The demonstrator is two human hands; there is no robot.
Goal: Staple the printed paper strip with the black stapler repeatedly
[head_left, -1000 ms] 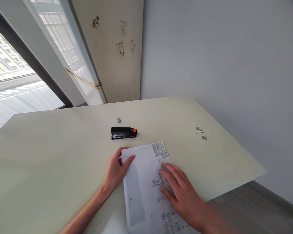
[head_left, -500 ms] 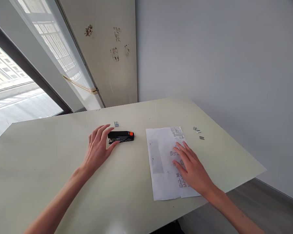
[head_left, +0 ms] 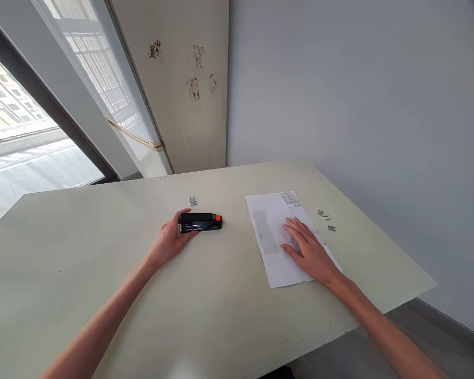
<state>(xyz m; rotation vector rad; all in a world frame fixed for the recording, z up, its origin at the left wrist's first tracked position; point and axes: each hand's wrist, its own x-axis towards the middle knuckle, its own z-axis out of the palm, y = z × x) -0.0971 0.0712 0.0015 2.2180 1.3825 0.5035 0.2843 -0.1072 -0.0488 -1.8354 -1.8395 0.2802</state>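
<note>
Since 0.5 s ago, L hand point(head_left: 169, 242) has closed in on the stapler point(head_left: 201, 222), & the paper point(head_left: 274, 271) has slid a bit farther from the near edge w/ R hand point(head_left: 310, 252) on it. Stapler looks to be in the same spot.

L hand now: partly closed round stapler's L end, fingers along the far side, thumb along the near side, so it's got hold of it. Stapler lies on its base on the worktop point(head_left: 205, 316), approx. crosswise, orange tab point(head_left: 218, 218) at R end.

R hand: open, palm down, fingers a little spread, resting on R half of paper & covering some of the print; nothing gripped. Paper lies flat, R of stapler & well apart from it; grey patch on its L side, small printed grid at far R corner. Can't tell if it's 1 sheet or more.

Small staple strips point(head_left: 193, 201) sit just behind stapler; a few more loose strips point(head_left: 331, 228) lie R of paper, near its edge. Grey wall point(head_left: 339, 105) beyond, window point(head_left: 11, 105) far L.
</note>
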